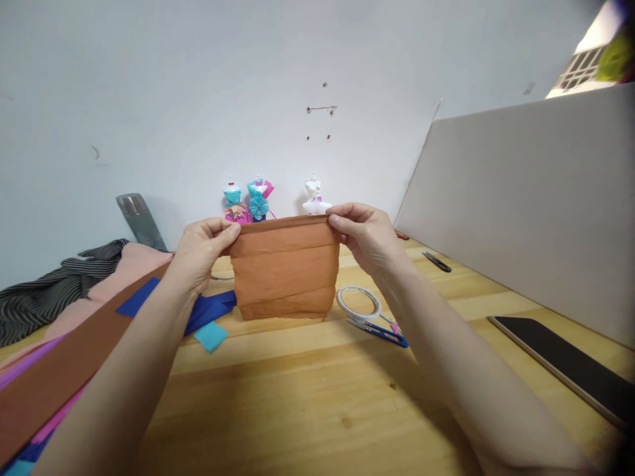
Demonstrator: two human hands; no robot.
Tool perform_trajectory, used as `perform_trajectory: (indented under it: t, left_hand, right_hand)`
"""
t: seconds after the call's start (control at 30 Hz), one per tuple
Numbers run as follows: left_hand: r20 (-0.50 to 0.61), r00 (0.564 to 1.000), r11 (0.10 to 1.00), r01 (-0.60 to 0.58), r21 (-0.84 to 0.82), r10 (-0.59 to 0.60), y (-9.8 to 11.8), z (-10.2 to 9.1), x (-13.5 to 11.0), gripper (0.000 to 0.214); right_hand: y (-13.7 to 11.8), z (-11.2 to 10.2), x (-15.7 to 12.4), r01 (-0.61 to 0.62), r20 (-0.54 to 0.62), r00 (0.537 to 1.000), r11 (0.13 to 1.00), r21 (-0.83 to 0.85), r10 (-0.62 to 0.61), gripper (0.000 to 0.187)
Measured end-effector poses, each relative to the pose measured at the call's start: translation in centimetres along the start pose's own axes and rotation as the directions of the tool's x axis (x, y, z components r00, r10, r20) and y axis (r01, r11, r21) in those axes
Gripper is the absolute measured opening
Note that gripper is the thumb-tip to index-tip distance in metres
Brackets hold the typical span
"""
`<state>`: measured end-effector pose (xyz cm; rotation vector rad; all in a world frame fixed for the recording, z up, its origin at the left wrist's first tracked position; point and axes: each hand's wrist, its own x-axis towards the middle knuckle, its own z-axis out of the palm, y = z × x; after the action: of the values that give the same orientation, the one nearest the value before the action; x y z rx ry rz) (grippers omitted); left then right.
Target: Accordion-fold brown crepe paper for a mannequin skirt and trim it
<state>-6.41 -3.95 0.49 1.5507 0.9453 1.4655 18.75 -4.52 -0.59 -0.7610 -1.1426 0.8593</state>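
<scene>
A folded piece of orange-brown fabric (285, 268) hangs upright above the wooden table (307, 396), its lower edge near the tabletop. My left hand (203, 251) pinches its top left corner. My right hand (364, 235) pinches its top right corner, and the top edge is stretched straight between them. Both hands are closed on the cloth.
Small blue-handled scissors (380, 330) and a roll of clear tape (358, 302) lie right of the fabric. Blue and teal scraps (211, 317), a brown strip (64, 370), pink and striped cloth lie left. A tablet (570, 367) and black snips (436, 262) sit right; three small dress forms (258, 198) stand behind.
</scene>
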Motion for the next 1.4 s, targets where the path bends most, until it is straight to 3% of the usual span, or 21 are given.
perform_trajectory:
  t: [0.23,0.4,0.5,0.67,0.83,0.97,1.13,1.27,1.4]
  left_hand:
    - [0.037,0.998,0.999,0.049,0.002,-0.049,0.1,-0.1,-0.1,0.031]
    - [0.127,0.989,0.996,0.083,-0.021,-0.08,0.1,-0.2,-0.2,0.037]
    - [0.111,0.991,0.997,0.079,-0.001,-0.078,-0.1,-0.2,-0.1,0.035]
    - [0.077,0.994,0.994,0.076,0.08,-0.082,0.0,0.0,-0.2,0.026]
    - [0.123,0.984,0.955,0.088,0.282,-0.127,0.4,0.2,-0.2,0.015]
    - [0.176,0.957,0.919,0.157,0.36,-0.233,0.2,0.1,0.2,0.012]
    - [0.277,0.89,0.879,0.228,0.42,-0.363,-0.9,-0.4,0.7,0.013]
    - [0.356,0.86,0.872,0.181,0.454,-0.364,-1.3,-0.2,0.6,0.027]
    - [0.378,0.846,0.876,0.193,0.441,-0.377,-1.5,0.1,0.5,0.032]
  right_hand:
    - [0.1,0.0,-0.2,0.035,-0.016,0.999,0.999,-0.018,-0.036,0.015]
    - [0.1,0.1,-0.2,0.05,-0.029,0.998,0.998,-0.031,-0.051,0.016]
    - [0.2,0.1,-0.2,0.052,-0.007,0.999,0.997,-0.05,-0.052,0.016]
    - [0.2,-0.1,-0.2,-0.01,0.032,0.999,0.987,-0.163,0.015,0.016]
    - [-0.1,-0.9,-0.1,-0.024,0.141,0.987,0.944,-0.328,0.074,0.01]
    - [-0.2,-1.5,0.1,-0.096,0.183,0.968,0.924,-0.369,0.174,0.018]
    - [-0.2,-1.9,0.3,-0.16,0.255,0.923,0.89,-0.426,0.287,0.023]
    - [-0.1,-1.8,0.1,-0.148,0.343,0.872,0.856,-0.495,0.349,0.023]
    - [-0.2,-1.5,-0.1,-0.16,0.339,0.876,0.87,-0.466,0.343,0.026]
